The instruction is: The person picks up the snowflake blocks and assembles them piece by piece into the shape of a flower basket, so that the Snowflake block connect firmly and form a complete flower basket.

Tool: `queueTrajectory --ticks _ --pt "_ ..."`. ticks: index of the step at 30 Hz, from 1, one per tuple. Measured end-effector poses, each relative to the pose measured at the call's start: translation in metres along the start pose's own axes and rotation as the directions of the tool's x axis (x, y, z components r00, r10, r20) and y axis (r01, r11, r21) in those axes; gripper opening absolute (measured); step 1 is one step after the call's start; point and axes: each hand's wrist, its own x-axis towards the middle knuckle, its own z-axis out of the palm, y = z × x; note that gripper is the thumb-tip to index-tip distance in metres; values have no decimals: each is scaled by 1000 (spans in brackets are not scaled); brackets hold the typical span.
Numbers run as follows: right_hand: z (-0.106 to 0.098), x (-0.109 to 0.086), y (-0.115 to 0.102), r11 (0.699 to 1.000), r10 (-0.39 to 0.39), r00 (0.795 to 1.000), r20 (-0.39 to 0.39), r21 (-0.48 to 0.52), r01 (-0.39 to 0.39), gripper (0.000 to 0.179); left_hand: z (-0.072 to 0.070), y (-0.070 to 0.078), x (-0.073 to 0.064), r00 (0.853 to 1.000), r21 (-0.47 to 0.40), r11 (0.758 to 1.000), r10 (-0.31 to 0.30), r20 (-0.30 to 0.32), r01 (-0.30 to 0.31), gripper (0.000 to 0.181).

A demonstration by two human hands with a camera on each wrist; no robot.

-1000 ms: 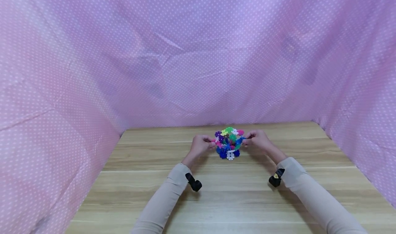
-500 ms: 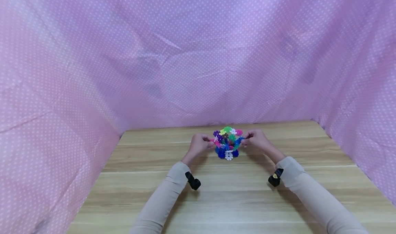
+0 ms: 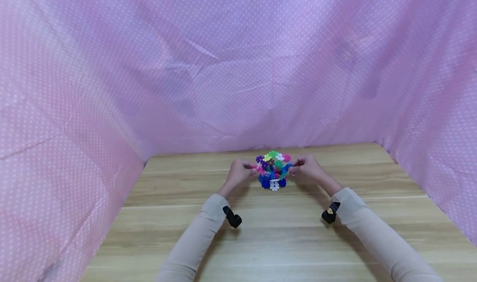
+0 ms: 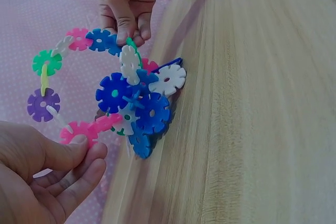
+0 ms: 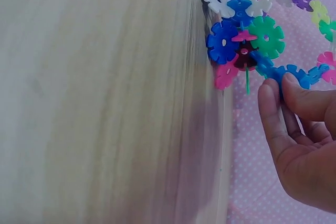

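Observation:
A basket-like build of interlocking plastic snowflake discs (image 3: 274,185) stands on the table in many colours. Its lower cluster of blue and white discs (image 4: 152,113) is at the tabletop, and an open ring of linked discs rises above. On the left side my left hand (image 3: 240,172) pinches a pink disc (image 4: 79,131) of the ring between thumb and fingers. Opposite it, my right hand (image 3: 308,168) pinches a blue disc (image 5: 295,73) of the same ring. Part of each pinched disc is hidden behind the fingertips.
The light wood-grain table (image 3: 261,240) extends toward me, its far edge just behind the build. Pink polka-dot cloth (image 3: 238,87) hangs behind and along both sides. A black wrist camera (image 3: 234,220) sits below the left cuff, another (image 3: 329,215) below the right.
The disc build and both hands have shifted very slightly left and away in the head view. Both hands keep their pinch on the ring.

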Motion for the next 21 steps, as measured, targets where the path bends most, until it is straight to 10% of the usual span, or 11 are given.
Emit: queueTrajectory --ticks 12,21 --pt "-3 -1 9 1000 -5 999 40 7 5 21 1 -14 5 1000 30 1000 5 22 -6 16" --pt "-9 -9 5 999 28 998 48 35 -29 32 -5 -14 -2 996 -119 990 -64 65 71 32"
